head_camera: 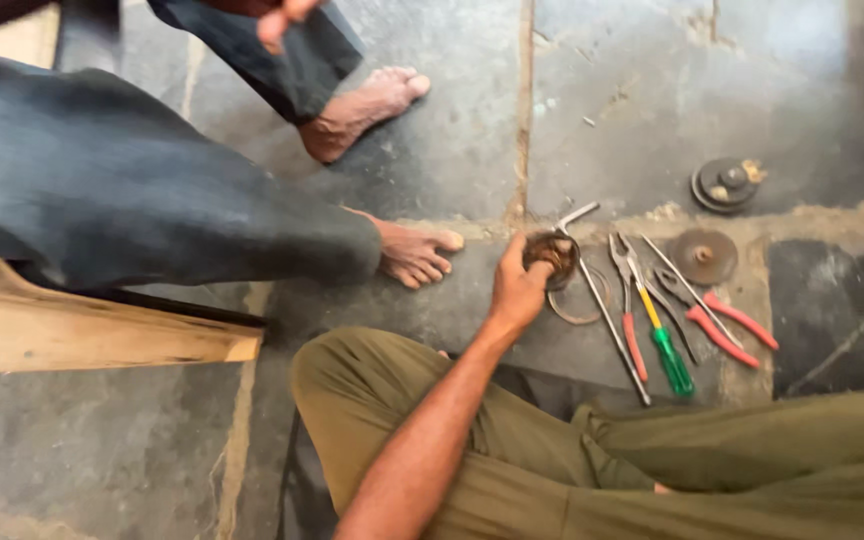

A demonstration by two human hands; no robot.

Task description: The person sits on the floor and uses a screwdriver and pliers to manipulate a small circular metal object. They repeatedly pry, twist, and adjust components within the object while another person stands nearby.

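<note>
Left hand (518, 292) grasping a round rusty metal part (552, 256), green-handled screwdriver (660, 340) and red-handled pliers (717, 318) at its three o'clock, another person's bare foot (417, 250) at nine o'clock, stone floor (612, 110).

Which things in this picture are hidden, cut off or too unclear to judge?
Head view only:
- Round rusty part: the left hand covers its near side; its kind is unclear.
- Right hand: not in view.
- Other person's hand: cut by the top edge.
- Tool tips by the red-handled pliers: blurred.
</note>
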